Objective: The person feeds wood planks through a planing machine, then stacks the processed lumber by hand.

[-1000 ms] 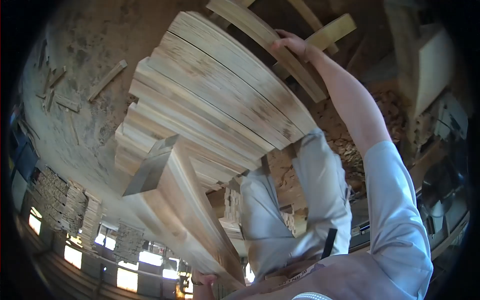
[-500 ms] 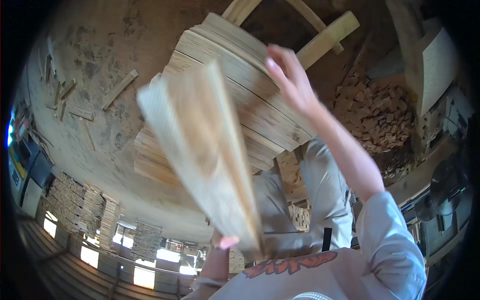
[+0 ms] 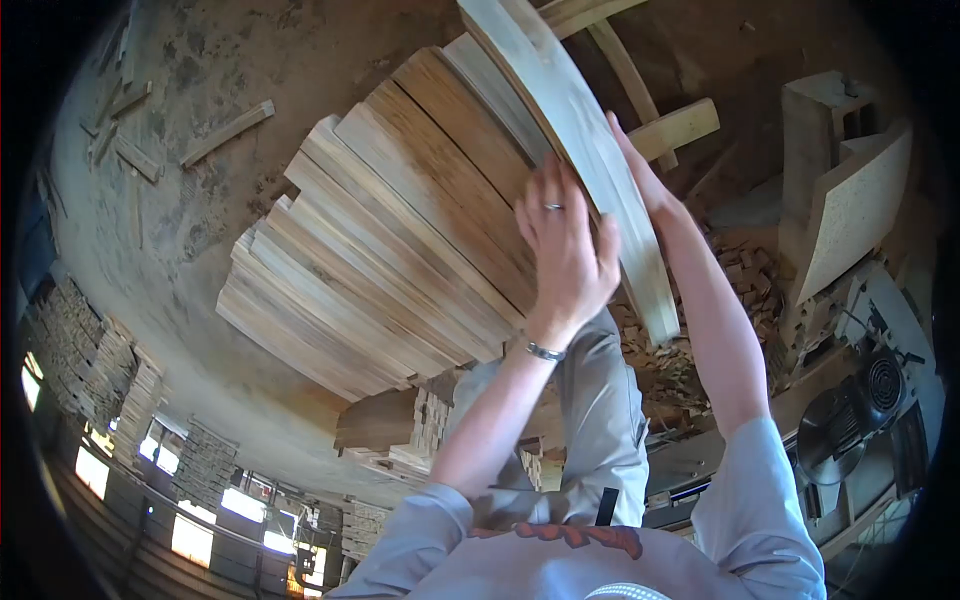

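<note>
A long pale wooden board (image 3: 575, 130) tilts on its edge at the right end of a row of planks (image 3: 400, 210). My left hand (image 3: 565, 245), with a ring and a wrist bracelet, is at the board's left side, its fingers along the lower edge and its thumb near the face. On the opposite side, my right hand (image 3: 645, 175) grips the board's right edge, part of its fingers hidden behind the wood. The planks lie side by side below, close under my left fingertips.
Wooden beams (image 3: 680, 130) jut out beyond the row. A heap of small wood offcuts (image 3: 745, 270) lies to the right, near a machine with a motor (image 3: 850, 410). Loose sticks (image 3: 228, 133) are scattered on the floor at left, and stacked timber (image 3: 205, 465) stands farther off.
The board has swung from the left over to the right end of the row. My right hand, bare before, is now on it, and my left hand has come up and across with it.
</note>
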Demonstrator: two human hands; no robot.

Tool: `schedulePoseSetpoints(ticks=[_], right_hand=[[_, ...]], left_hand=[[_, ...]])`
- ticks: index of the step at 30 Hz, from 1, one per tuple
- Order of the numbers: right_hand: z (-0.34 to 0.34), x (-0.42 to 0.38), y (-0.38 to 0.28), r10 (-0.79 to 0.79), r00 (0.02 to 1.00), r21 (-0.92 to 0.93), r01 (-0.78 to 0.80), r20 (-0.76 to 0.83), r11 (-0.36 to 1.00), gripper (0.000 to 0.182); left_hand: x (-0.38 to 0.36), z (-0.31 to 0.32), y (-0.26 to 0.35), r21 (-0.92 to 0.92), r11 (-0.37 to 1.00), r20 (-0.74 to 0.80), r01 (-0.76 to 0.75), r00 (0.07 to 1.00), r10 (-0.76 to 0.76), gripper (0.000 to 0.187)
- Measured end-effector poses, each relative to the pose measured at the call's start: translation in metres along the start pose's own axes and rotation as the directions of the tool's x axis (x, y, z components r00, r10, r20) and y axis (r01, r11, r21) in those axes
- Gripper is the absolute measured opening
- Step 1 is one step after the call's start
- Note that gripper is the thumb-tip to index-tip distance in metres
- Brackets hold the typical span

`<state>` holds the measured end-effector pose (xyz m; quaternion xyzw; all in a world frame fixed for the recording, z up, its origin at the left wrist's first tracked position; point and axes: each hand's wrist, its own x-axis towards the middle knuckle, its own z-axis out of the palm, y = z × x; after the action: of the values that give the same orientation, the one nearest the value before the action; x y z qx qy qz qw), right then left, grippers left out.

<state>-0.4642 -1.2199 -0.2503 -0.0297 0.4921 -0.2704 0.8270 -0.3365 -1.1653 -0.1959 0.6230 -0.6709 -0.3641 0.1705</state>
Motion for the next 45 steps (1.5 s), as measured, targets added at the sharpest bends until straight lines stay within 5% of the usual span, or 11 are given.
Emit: schedulePoseSetpoints(ticks=[4,11,14,18,20,27,29,31,34,38,45], right_hand=[[-0.022,0.06,0.039,0.294,0.942,-0.109,-0.314,-0.165,0.943,0.084],[-0.035,0.046,0.07,0.013,0.997,-0.414,-0.045,-0.081,0.909,0.095],[-0.02,0.023,0.065,-0.206,0.974,-0.636,0.1,-0.095,0.765,0.09],[0.024,-0.016,0.059,-0.466,0.853,-0.952,-0.102,-0.233,0.29,0.066],[0.033,-0.04,0.073,-0.521,0.812,-0.951,-0.128,-0.263,0.28,0.068],[0.067,-0.158,0.099,-0.335,0.91,-0.93,-0.317,-0.243,-0.187,0.048],[0.112,-0.187,0.089,-0.255,0.962,-0.909,-0.186,-0.093,-0.372,0.045],[0.135,-0.201,0.099,-0.35,0.924,-0.972,-0.074,-0.152,0.224,0.043],[0.187,-0.201,0.113,-0.123,0.989,-0.945,-0.036,-0.079,0.324,0.047],[0.206,-0.152,0.121,0.357,0.93,-0.995,-0.095,-0.088,0.003,0.039],[0.252,-0.038,0.135,0.362,0.926,-0.935,0.03,-0.107,-0.354,0.041]], left_hand=[[-0.028,-0.061,-0.021,-0.087,0.995,-0.069,-0.043,0.997,0.037,0.055],[-0.13,-0.145,-0.047,-0.193,0.94,0.181,0.281,0.952,-0.247,0.05],[-0.166,-0.162,-0.048,-0.146,0.943,0.228,0.301,0.937,-0.263,0.048],[-0.205,-0.177,-0.039,-0.233,0.902,0.15,0.363,0.93,-0.336,0.041],[-0.227,-0.183,-0.039,-0.311,0.885,0.047,0.347,0.935,-0.35,0.038],[-0.323,-0.238,-0.042,-0.273,0.873,-0.104,0.404,0.89,-0.444,0.032],[-0.358,-0.243,-0.047,-0.326,0.836,-0.227,0.443,0.821,-0.523,0.03],[-0.403,-0.231,-0.043,-0.467,0.721,-0.267,0.511,0.696,-0.666,0.029],[-0.466,-0.24,-0.009,-0.558,0.444,-0.166,0.701,0.43,-0.887,0.032],[-0.558,-0.19,0.025,-0.832,0.217,-0.225,0.51,0.047,-0.973,0.04],[-0.649,-0.041,0.021,-0.93,-0.173,0.013,0.325,-0.44,-0.898,0.032]])
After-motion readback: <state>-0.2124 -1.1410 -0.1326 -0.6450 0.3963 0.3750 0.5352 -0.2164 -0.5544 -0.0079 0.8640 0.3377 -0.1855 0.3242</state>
